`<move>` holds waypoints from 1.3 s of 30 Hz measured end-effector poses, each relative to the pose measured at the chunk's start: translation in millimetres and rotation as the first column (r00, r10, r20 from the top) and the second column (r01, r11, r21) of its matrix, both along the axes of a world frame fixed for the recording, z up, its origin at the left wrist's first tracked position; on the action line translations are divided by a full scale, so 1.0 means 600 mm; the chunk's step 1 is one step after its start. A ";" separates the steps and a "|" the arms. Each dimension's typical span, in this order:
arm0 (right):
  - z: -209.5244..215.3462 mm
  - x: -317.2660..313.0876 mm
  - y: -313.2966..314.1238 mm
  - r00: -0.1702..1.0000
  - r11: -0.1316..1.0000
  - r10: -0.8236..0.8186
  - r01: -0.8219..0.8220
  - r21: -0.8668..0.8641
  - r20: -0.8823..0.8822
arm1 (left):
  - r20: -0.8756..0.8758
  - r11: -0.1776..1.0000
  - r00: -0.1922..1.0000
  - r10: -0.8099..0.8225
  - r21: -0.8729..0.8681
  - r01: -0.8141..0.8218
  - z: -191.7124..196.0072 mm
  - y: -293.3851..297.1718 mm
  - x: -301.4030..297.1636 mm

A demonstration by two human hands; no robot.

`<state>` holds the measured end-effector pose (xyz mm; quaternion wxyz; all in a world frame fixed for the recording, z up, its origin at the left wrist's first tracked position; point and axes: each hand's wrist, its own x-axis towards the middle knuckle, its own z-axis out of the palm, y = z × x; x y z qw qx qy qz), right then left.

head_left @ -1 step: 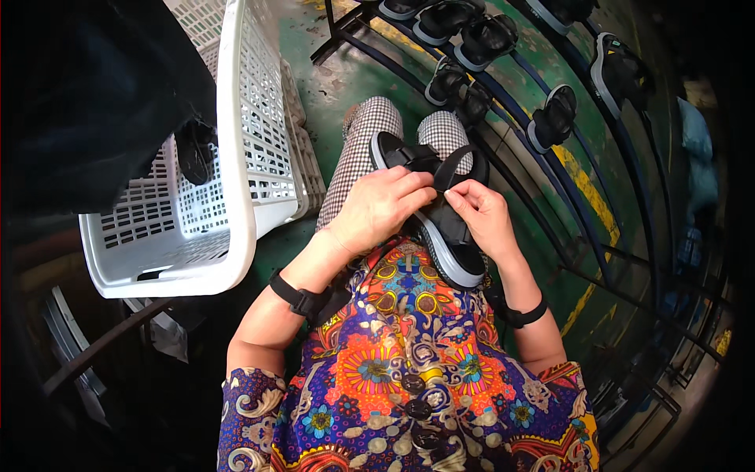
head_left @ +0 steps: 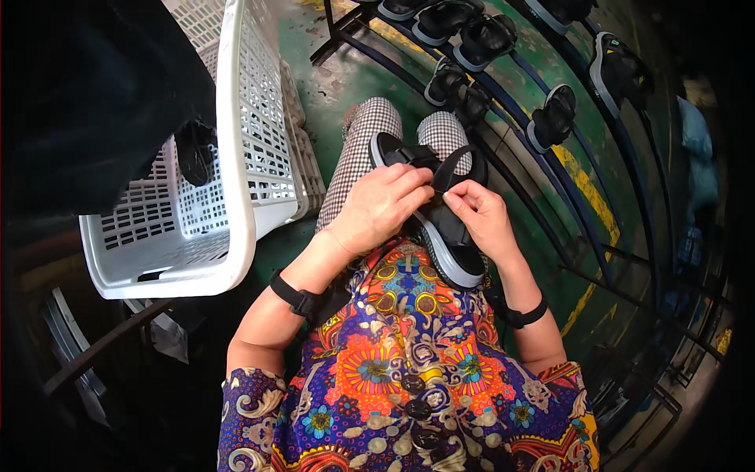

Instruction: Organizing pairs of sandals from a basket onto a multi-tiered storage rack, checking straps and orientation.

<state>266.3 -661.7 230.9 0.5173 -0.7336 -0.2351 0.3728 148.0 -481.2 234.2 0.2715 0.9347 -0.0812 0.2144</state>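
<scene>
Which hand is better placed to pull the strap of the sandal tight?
Probably the right hand: its fingertips already pinch the black strap. The left hand lies across the sandal, steadying it on the lap.

The person wears a short-sleeved top (head_left: 409, 370) printed with bright swirls and flowers in purple, orange, blue and cream, closed by dark round buttons down the middle. The trousers (head_left: 358, 157) are black-and-white check. A black band circles each bare forearm, left (head_left: 295, 295) and right (head_left: 525, 316).
</scene>
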 end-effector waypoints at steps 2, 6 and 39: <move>0.013 -0.003 0.001 0.998 0.994 0.069 -0.070 -0.082 -0.016 | 0.048 0.999 0.998 0.030 0.011 -0.031 0.002 -0.001 0.001; 0.013 -0.021 -0.003 0.993 1.000 0.012 -0.012 -0.001 -0.114 | 0.034 0.983 0.991 0.128 -0.139 -0.122 0.007 -0.010 -0.007; 0.030 -0.052 -0.009 0.945 0.975 0.219 -0.205 -0.083 0.244 | -0.198 0.917 0.980 0.027 -0.386 -0.103 0.003 0.012 0.102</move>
